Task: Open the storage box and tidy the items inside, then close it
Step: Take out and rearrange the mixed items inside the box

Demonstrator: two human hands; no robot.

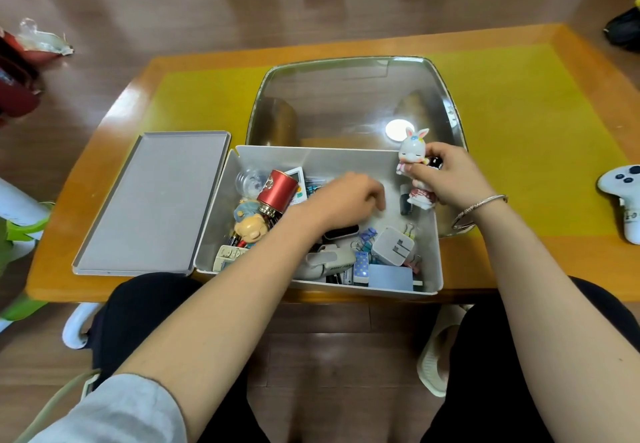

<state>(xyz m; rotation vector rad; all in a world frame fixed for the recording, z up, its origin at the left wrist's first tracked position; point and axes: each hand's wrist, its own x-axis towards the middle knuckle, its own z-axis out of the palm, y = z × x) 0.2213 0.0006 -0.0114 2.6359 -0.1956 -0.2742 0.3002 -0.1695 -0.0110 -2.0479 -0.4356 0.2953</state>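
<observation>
The grey storage box point(437, 269) stands open at the table's near edge, its clear hinged lid point(349, 96) tipped back behind it. My right hand point(446, 176) grips a white rabbit figurine point(412, 151) at the box's far right corner, together with a small dark object I cannot identify. My left hand point(346, 196) reaches into the middle of the box with fingers curled down; what they touch is hidden. Inside lie a red tin point(278, 188), a pig figurine point(250, 226), a white charger plug point(393, 246), binder clips point(367, 234), and other small items.
A flat grey tray point(152, 203) lies left of the box on the yellow mat point(519, 124). A white game controller point(623, 196) rests at the table's right edge. A red bag point(17, 75) sits on the floor at left, shoes at the top.
</observation>
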